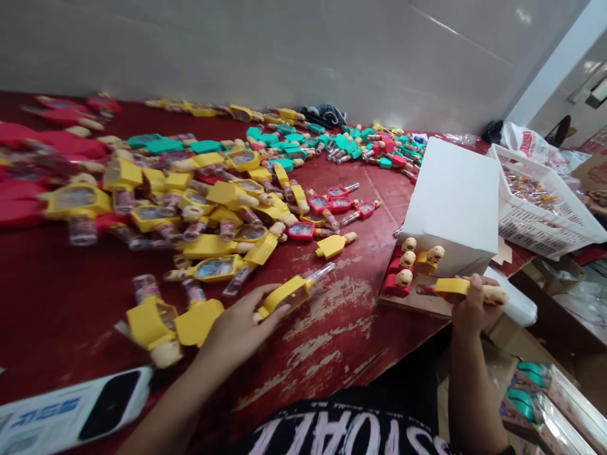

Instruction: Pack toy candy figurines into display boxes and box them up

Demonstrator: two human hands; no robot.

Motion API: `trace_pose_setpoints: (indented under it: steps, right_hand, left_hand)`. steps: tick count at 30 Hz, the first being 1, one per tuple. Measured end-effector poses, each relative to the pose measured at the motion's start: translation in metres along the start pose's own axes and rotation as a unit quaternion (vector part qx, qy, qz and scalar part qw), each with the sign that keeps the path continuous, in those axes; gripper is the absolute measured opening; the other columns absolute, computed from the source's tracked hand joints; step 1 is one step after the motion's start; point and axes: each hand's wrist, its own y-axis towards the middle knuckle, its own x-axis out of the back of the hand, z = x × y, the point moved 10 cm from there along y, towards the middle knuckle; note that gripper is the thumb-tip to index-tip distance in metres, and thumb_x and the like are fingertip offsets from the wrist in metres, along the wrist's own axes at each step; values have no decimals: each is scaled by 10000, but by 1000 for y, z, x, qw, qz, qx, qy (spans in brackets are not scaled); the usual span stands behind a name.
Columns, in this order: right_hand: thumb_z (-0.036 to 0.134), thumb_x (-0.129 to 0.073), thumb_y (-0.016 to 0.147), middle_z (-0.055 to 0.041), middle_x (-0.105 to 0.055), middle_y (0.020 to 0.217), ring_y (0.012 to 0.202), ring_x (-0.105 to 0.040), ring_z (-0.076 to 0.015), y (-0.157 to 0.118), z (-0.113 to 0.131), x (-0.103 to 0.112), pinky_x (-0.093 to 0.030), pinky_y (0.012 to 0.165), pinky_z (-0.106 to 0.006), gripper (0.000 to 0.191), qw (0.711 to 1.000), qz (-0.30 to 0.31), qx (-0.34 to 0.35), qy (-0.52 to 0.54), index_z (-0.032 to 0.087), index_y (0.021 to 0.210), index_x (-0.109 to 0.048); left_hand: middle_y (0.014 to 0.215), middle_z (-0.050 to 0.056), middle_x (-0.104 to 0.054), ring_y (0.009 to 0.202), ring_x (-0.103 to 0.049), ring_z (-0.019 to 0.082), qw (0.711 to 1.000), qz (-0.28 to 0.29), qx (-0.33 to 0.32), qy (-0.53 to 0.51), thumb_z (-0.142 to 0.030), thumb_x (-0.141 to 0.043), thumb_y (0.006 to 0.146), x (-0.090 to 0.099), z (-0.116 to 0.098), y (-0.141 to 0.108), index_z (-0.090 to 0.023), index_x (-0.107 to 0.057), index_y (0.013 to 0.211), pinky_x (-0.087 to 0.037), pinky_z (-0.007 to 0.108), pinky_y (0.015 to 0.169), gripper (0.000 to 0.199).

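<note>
My left hand (241, 325) is closed on a yellow toy (288, 292) with a clear tube, held just over the red table. In my right hand (473, 309) another yellow toy (451, 289) lies sideways, its pale head pointing right and its clear tube pointing left. That tube reaches over the front of a cardboard display box (429, 305) with a white upright lid (458, 183). Several red toys (397, 284) and a yellow one (427, 263) stand in the box, heads up. Left of the box spreads a heap of yellow toys (218, 265).
Green toys (351, 146) and red toys (61, 148) lie farther back and left. A white device (71, 411) rests at the near left. Right of the box stands a white plastic basket (550, 221) of small wrapped items. Packed boxes (545, 404) sit below the table edge.
</note>
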Motion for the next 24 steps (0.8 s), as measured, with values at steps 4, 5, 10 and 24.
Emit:
trace_pose_setpoints:
  steps: [4,5,10,24]
  right_hand:
    - [151,-631,740,38,-554,659,547,-614,-130,-29,5,-23,-538,536,-282,141,981,83,165,-59,177,782,-499]
    - [136,-629,736,40,-550,665,544,-606,-125,-36,3,-26,-537,536,-282,164,977,98,179,-64,178,838,-508]
    - [126,-567,764,76,-463,594,484,-500,-96,-49,11,-39,-503,516,-258,332,959,161,207,-104,174,1082,-488]
    - [432,-473,873,-177,-438,1224,1179,-424,-292,-50,-24,-79,-396,964,-529,584,868,226,269,-352,147,1346,-283]
  left_hand:
    - [1119,126,-612,805,-625,227,969,61,2,-239,-665,-622,556,-17,-15,-5,-151,-519,1096,-519,320,709,753]
    - [1081,128,-623,716,-616,201,959,90,9,-269,-681,-642,542,-23,-19,-7,-143,-513,1106,-510,293,614,790]
    - [1027,118,-646,839,-631,226,925,143,13,-351,-681,-703,529,-38,-35,-12,-151,-533,1070,-531,275,654,777]
    - [1085,139,-641,908,-640,266,933,149,-46,-324,-633,-675,603,-44,-55,-16,-153,-575,1075,-560,329,722,680]
